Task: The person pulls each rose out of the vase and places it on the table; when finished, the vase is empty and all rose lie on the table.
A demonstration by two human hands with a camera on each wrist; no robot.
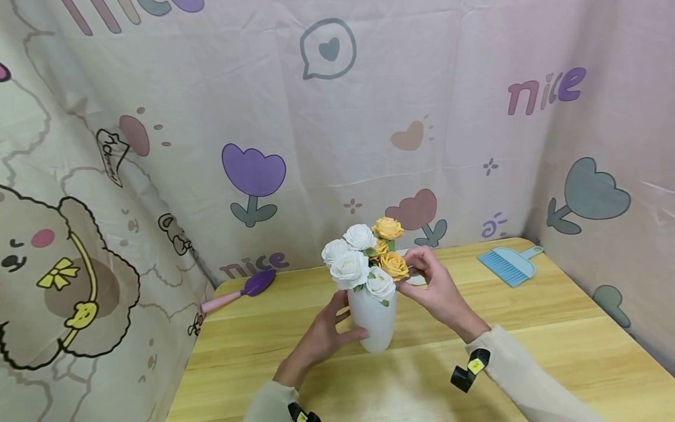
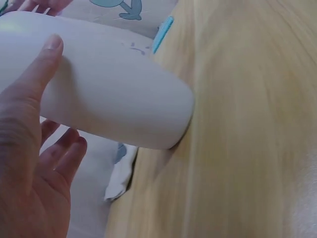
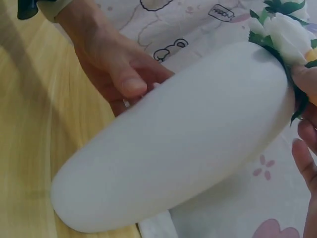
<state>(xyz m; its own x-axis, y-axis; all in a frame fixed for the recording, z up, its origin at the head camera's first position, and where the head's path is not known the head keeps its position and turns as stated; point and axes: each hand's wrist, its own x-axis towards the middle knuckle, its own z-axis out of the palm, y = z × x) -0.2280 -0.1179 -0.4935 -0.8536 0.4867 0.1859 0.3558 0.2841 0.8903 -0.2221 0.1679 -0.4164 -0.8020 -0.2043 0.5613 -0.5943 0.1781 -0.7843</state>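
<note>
A white vase (image 1: 375,322) stands on the table, full of white roses (image 1: 350,269) on the left and yellow roses (image 1: 388,228) on the right. My left hand (image 1: 323,335) holds its left side; in the left wrist view the thumb lies across the vase (image 2: 124,89), the other fingers bent on its far side. At the rim, my right hand (image 1: 439,288) pinches the lower yellow rose (image 1: 393,266) from the right. The right wrist view has the vase (image 3: 173,144) between the hands, with the right fingertips partly hidden by petals and the frame edge.
A purple trowel (image 1: 258,283) with a pink handle lies at the table's back left. The light-blue dustpan and brush (image 1: 508,265) lie at the back right. A white item (image 1: 416,279) shows partly behind the right hand. Printed curtains (image 1: 337,146) enclose the wooden table (image 1: 559,328).
</note>
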